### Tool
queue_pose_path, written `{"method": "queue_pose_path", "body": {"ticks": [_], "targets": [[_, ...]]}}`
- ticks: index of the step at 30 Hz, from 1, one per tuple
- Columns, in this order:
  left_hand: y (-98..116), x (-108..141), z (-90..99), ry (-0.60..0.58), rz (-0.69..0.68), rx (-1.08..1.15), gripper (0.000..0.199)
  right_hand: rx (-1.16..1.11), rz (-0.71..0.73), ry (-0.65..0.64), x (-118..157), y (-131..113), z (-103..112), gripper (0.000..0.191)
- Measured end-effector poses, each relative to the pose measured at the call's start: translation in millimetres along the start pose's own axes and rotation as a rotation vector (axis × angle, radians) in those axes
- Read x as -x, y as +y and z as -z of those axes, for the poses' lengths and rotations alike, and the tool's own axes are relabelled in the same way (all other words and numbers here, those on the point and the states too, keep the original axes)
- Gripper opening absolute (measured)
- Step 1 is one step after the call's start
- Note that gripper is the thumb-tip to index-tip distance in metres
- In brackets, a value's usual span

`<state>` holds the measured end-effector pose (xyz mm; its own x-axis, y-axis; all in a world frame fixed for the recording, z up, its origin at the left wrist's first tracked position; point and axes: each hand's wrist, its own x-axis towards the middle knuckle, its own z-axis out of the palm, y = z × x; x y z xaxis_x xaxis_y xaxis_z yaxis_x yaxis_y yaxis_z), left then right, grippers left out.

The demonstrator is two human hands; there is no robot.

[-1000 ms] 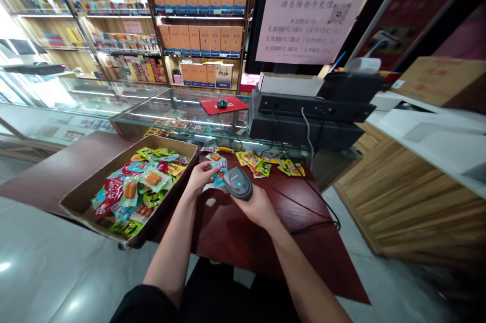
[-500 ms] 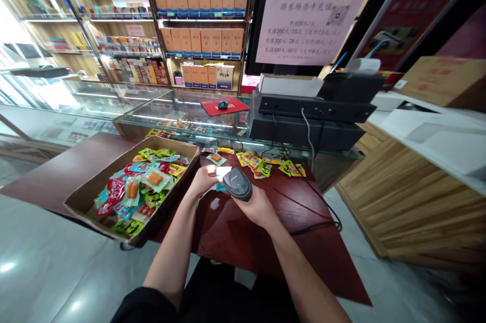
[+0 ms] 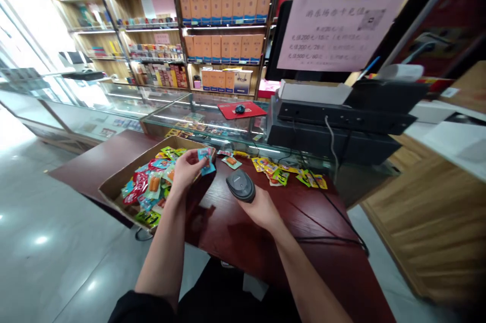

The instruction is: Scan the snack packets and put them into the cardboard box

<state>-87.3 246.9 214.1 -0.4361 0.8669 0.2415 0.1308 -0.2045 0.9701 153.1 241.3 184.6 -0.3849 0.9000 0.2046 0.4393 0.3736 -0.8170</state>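
Between the fingers and thumb of my left hand (image 3: 187, 170) is a small blue snack packet (image 3: 206, 161), held up by the box's right corner. My right hand (image 3: 262, 207) grips a dark grey barcode scanner (image 3: 240, 185) above the dark red table (image 3: 228, 234), its head pointing up and left. Left of both hands stands an open cardboard box (image 3: 114, 192) with many small snack packets (image 3: 154, 184) in red, green, blue and clear wrappers. One clear packet with an orange-brown snack (image 3: 231, 162) lies on the table beyond the scanner.
Yellow and green packets (image 3: 279, 177) lie along the table's far edge. Behind them are a glass counter (image 3: 178, 110), a red mouse pad (image 3: 228, 112) and a black cash drawer (image 3: 334, 135). A black cable (image 3: 330, 240) crosses the table's right side.
My left hand has moved left and back from the scanner to the box's corner, carrying the packet. The right hand still holds the scanner. The view has turned a little left.
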Motion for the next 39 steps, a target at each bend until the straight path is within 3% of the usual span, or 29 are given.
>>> {"method": "queue_pose_path", "body": {"ticks": [4, 7, 9, 13, 18, 22, 25, 29, 33, 36, 39], "targets": [[27.2, 2.3, 57.1, 0.364, -0.178, -0.21, 0.046, -0.08, 0.081, -0.085, -9.8, -18.5, -19.8, 0.026], [36.6, 9.1, 72.2, 0.419, -0.189, -0.239, 0.045, -0.118, 0.116, -0.121, -12.6, -26.7, -28.4, 0.026], [35.1, 11.1, 63.4, 0.37, -0.167, -0.236, 0.044, -0.121, 0.103, -0.108, -12.5, -25.3, -28.0, 0.027], [16.1, 7.7, 9.6, 0.198, -0.09, -0.22, 0.042, -0.084, 0.042, -0.034, -7.8, -6.3, -10.6, 0.028], [-17.1, 6.8, -88.9, -0.103, -0.049, -0.208, 0.035, -0.039, -0.064, 0.108, 8.9, 28.7, 32.3, 0.026], [-39.2, 9.1, -162.9, -0.304, -0.092, -0.342, 0.03, 0.005, -0.136, 0.194, 26.7, 52.7, 67.0, 0.027], [-53.3, 3.4, -202.9, -0.39, -0.179, -0.499, 0.028, 0.068, -0.207, 0.254, 37.4, 66.3, 87.8, 0.029], [-71.8, -17.9, -231.5, -0.319, -0.299, -0.813, 0.041, 0.105, -0.278, 0.321, 46.1, 80.1, 107.3, 0.03], [-88.0, -39.6, -246.0, -0.306, -0.172, -1.048, 0.06, 0.104, -0.291, 0.33, 50.2, 93.4, 117.7, 0.03], [-94.3, -49.5, -253.4, -0.37, -0.138, -1.088, 0.064, 0.111, -0.296, 0.34, 52.4, 100.6, 121.5, 0.032], [-96.1, -55.0, -256.6, -0.412, -0.098, -1.016, 0.055, 0.123, -0.296, 0.357, 55.8, 101.9, 123.5, 0.032]]}}
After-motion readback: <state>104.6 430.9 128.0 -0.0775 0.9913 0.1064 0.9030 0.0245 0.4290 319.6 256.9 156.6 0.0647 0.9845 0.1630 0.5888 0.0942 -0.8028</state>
